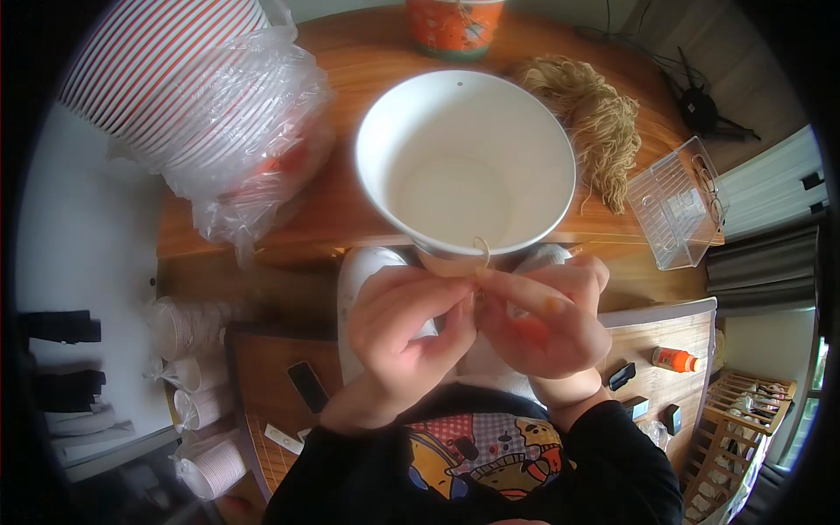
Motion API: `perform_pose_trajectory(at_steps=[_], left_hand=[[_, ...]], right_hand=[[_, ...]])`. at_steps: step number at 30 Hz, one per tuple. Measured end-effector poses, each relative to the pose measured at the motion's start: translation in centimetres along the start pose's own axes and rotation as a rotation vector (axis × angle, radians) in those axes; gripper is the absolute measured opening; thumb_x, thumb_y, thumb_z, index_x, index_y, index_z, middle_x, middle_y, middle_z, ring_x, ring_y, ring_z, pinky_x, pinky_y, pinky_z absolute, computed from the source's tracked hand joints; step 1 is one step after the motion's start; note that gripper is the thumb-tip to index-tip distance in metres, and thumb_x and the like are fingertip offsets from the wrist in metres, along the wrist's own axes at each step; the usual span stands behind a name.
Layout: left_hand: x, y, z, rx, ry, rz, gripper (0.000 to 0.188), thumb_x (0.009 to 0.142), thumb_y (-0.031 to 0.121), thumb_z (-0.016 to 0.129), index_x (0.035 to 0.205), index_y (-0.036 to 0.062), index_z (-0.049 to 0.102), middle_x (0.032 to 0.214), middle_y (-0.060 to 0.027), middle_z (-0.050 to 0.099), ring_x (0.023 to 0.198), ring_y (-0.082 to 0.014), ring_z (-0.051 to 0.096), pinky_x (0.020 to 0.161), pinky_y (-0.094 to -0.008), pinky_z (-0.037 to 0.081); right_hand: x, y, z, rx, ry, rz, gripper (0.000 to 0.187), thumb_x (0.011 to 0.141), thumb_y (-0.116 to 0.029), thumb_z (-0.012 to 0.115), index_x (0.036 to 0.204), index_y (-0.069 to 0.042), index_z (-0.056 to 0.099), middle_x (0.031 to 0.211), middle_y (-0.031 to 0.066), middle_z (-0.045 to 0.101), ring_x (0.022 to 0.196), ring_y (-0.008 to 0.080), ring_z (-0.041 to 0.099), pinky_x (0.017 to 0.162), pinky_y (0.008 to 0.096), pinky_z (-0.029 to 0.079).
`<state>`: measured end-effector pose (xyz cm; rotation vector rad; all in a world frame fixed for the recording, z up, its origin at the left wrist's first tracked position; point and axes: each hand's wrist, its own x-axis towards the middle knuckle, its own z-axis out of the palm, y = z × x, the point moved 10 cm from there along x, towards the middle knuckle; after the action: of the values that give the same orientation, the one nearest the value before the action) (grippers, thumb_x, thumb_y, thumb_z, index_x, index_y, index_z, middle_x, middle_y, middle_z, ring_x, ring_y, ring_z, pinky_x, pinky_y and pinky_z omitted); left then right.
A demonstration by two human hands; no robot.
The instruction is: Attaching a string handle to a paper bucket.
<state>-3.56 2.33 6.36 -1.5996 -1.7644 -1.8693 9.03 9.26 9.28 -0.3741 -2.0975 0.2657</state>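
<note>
A large white paper bucket (464,157) stands open-topped right in front of me, held up close over the wooden table (350,61). At its near rim a thin tan string (481,251) loops through the wall. My left hand (407,328) and my right hand (542,315) meet just below that rim, fingertips pinched together on the string. The bucket's lower wall is hidden behind both hands.
A stack of red-striped white cups in a clear plastic bag (210,114) lies at the left. A bundle of tan string (595,114), a clear plastic box (678,206) and an orange-printed bucket (453,26) sit on the table. More cups (197,376) lie lower left.
</note>
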Motion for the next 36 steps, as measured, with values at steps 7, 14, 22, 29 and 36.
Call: perform_pose_trajectory(at_steps=[7,14,22,29,36], left_hand=[[0.3,-0.2,0.5,0.045,-0.023,-0.014,0.016,0.070,0.001,0.073,0.085,0.0051,0.071,0.077,-0.0047,0.071,0.069,-0.0213,0.064,0.065,-0.0295,0.046],[-1.8,-3.0,0.8,-0.257,0.017,-0.192,0.024,0.089,0.010,0.057,0.108,-0.0029,0.054,0.089,-0.0029,0.051,0.075,-0.0078,0.043,0.071,-0.0213,0.036],[-2.3,-4.1,3.9,-0.629,-0.185,-0.334,0.024,0.091,0.009,0.057,0.111,-0.0039,0.058,0.100,-0.0086,0.061,0.081,-0.0084,0.049,0.078,-0.0218,0.039],[-2.7,-4.8,3.9,-0.571,-0.193,-0.281,0.020,0.091,0.002,0.054,0.110,-0.0043,0.059,0.110,-0.0130,0.063,0.093,-0.0127,0.057,0.084,-0.0255,0.044],[-1.7,-5.0,3.5,-0.462,-0.110,-0.204,0.018,0.084,-0.003,0.059,0.100,0.0007,0.066,0.089,-0.0057,0.067,0.070,-0.0089,0.054,0.058,-0.0187,0.039]], right_hand=[[-0.7,1.6,0.1,0.140,0.060,0.107,0.036,0.065,0.002,0.077,0.093,-0.010,0.059,0.091,-0.0002,0.071,0.073,0.0135,0.051,0.070,0.0264,0.034],[-3.0,4.6,2.1,0.666,0.108,0.343,0.057,0.080,0.009,0.068,0.113,-0.007,0.024,0.092,0.0143,0.069,0.085,0.0172,0.062,0.081,0.0276,0.048],[-5.5,6.9,5.7,1.222,0.230,0.678,0.046,0.083,0.012,0.062,0.112,-0.006,0.030,0.094,0.0163,0.068,0.089,0.0179,0.065,0.082,0.0280,0.052],[-6.4,7.5,7.1,1.331,0.223,0.770,0.044,0.084,0.013,0.061,0.113,-0.005,0.033,0.096,0.0157,0.068,0.090,0.0153,0.064,0.084,0.0266,0.050],[-6.6,7.7,7.7,1.330,0.271,0.790,0.043,0.085,0.012,0.061,0.115,-0.005,0.034,0.097,0.0130,0.066,0.092,0.0165,0.064,0.085,0.0281,0.050]])
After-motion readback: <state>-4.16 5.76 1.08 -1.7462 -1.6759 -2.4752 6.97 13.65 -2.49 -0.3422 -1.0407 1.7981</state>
